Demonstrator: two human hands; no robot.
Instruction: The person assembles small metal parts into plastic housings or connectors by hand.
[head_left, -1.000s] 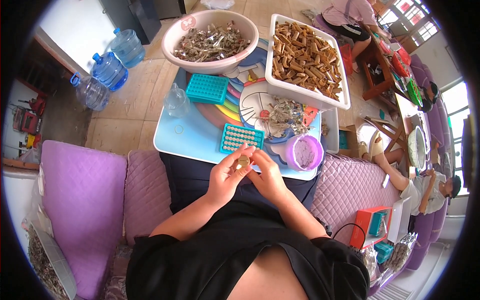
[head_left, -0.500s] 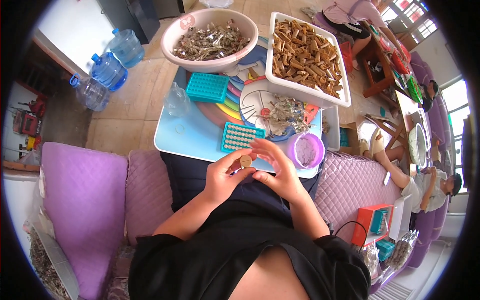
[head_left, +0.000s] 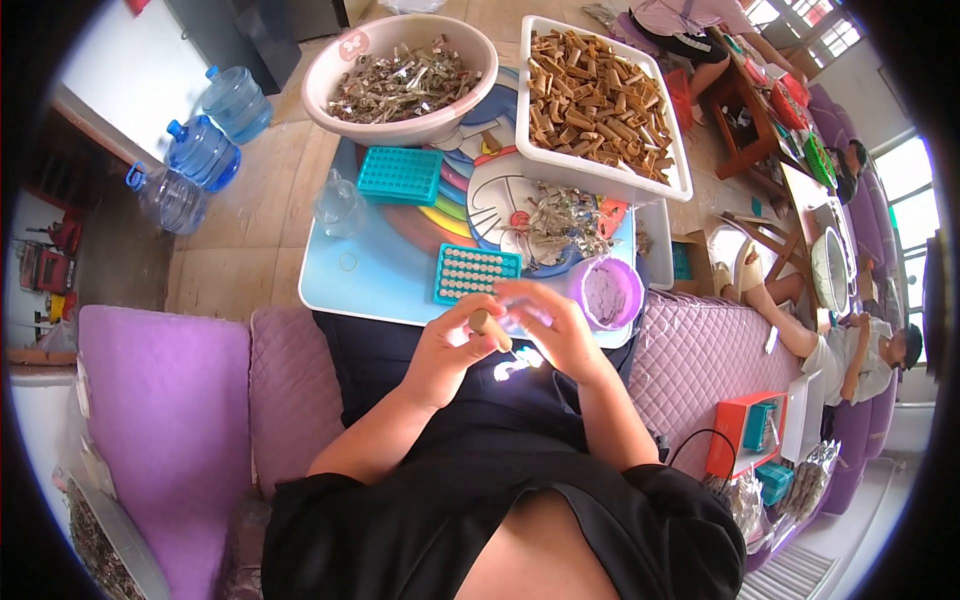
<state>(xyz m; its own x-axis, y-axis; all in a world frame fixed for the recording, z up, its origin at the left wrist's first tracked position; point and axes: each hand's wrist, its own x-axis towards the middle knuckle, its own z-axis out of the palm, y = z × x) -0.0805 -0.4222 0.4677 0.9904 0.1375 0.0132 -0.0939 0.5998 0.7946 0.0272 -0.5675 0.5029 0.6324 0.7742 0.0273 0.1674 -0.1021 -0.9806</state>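
In my left hand (head_left: 443,352) a short tan cylinder (head_left: 490,328) is pinched between thumb and fingers, its round end facing up. My right hand (head_left: 558,332) curves close beside it, with fingers apart and partly blurred; I cannot tell whether it touches the cylinder. Below the cylinder's lower end glints a bright, shiny thing (head_left: 518,365) whose kind is unclear. Just beyond my hands lies a teal rack (head_left: 478,273) filled with rows of small pale round pieces. Near my right hand stands a purple tub (head_left: 607,293) with whitish contents.
The low table (head_left: 385,280) also bears a second teal rack (head_left: 400,175), a clear plastic container (head_left: 340,205), a heap of shiny strips (head_left: 560,225), a pink basin (head_left: 318,95) and a white bin (head_left: 680,165) of brown pieces. Water jugs (head_left: 203,155) stand left; other people sit right.
The tan cylinder has tilted, showing more of its side. A bright glint has appeared beneath it. The whole view has shifted slightly.
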